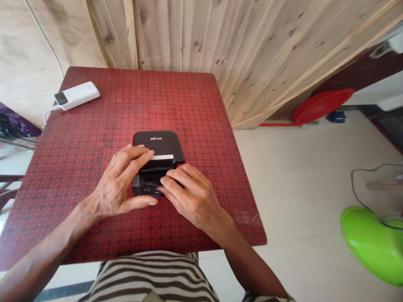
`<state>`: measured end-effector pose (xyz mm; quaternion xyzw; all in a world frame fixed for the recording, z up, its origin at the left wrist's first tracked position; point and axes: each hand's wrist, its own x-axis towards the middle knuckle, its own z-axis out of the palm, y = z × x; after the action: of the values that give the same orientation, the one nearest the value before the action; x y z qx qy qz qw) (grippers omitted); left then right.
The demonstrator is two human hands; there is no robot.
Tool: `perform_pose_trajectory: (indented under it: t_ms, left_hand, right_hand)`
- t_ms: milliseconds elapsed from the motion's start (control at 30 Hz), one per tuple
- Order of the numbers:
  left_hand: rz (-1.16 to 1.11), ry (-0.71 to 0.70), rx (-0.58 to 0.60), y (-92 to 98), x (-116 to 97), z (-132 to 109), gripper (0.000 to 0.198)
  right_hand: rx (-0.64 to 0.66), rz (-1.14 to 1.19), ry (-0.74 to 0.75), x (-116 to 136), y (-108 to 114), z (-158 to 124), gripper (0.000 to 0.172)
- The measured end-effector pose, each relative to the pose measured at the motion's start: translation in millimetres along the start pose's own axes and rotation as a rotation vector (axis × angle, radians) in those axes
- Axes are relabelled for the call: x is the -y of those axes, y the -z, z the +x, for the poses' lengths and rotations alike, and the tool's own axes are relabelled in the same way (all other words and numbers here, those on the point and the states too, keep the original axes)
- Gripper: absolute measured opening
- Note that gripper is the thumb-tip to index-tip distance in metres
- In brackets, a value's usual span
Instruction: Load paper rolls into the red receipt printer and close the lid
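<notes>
A flat black device [159,144] with rounded corners and a pale logo lies on the red patterned table. In its near half is an open recess, with a dark flap or part bearing a white label strip [163,157] raised across the middle. My left hand [121,182] rests over the device's left side, fingers stretched onto the raised part and thumb apart near the front edge. At the recess's right side, the fingers of my right hand [190,191] are bent and pressed together. What they pinch, if anything, is hidden.
The red table [103,113] stands against a wooden plank wall [195,37]. A white power bank [78,95] with a cable lies at its far left corner. On the floor to the right are a green plastic object [371,243] and, farther back, a red basin [323,106].
</notes>
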<state>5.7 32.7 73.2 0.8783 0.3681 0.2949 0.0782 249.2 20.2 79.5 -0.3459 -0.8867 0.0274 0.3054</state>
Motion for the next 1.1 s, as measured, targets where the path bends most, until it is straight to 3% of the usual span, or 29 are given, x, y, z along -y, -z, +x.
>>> perform_pose_trajectory:
  t_ms: [233, 433, 533, 633, 767, 867, 1100]
  left_hand:
    - [0.104, -0.049, -0.001, -17.9, -4, -23, 0.091]
    - [0.126, -0.046, -0.045, -19.1, -4, -21, 0.077]
    - [0.136, -0.047, -0.051, -19.1, -3, -19, 0.075]
    - [0.13, -0.042, -0.056, -21.5, -4, -19, 0.075]
    - [0.099, 0.017, -0.135, -25.4, -9, -28, 0.085]
    - [0.156, 0.073, -0.247, -28.4, -14, -44, 0.089]
    - [0.196, 0.103, -0.319, -45.6, -14, -67, 0.068]
  right_hand:
    - [-0.018, 0.07, -0.028, 0, 6, -4, 0.012]
    - [-0.182, 0.237, -0.234, -39, 14, -5, 0.011]
    - [-0.146, 0.263, -0.331, -71, -2, -8, 0.012]
    - [-0.08, 0.324, -0.419, -98, -33, -13, 0.018]
    - [-0.07, 0.333, -0.454, -118, -67, -22, 0.021]
    - [-0.075, 0.348, -0.455, -121, -73, -25, 0.018]
    - [-0.078, 0.385, -0.488, -122, -69, -24, 0.016]
